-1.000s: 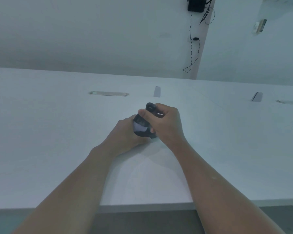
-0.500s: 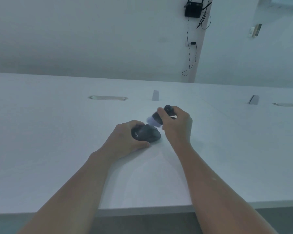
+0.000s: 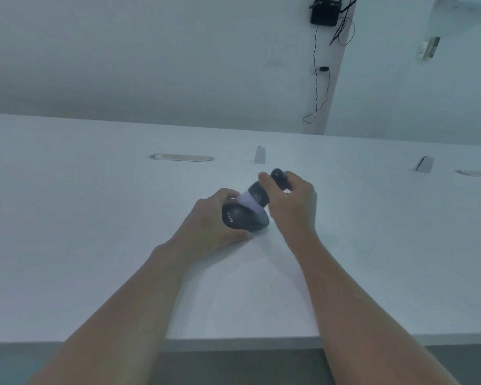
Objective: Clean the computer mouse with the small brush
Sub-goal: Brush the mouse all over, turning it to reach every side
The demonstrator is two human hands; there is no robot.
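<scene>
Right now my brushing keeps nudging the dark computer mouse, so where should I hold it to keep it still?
Hold the dark computer mouse across its two long sides at the rear, coming from the left as the left hand does. That leaves its rounded top open to the white bristles of the small black brush in the right hand.

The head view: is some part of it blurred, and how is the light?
In the head view the brush bristles are smeared by motion over the mouse; the light is dim, flat and bluish; soft shadows of the arms lie on the table; the table's far edge bows, a wide-angle distortion.
</scene>
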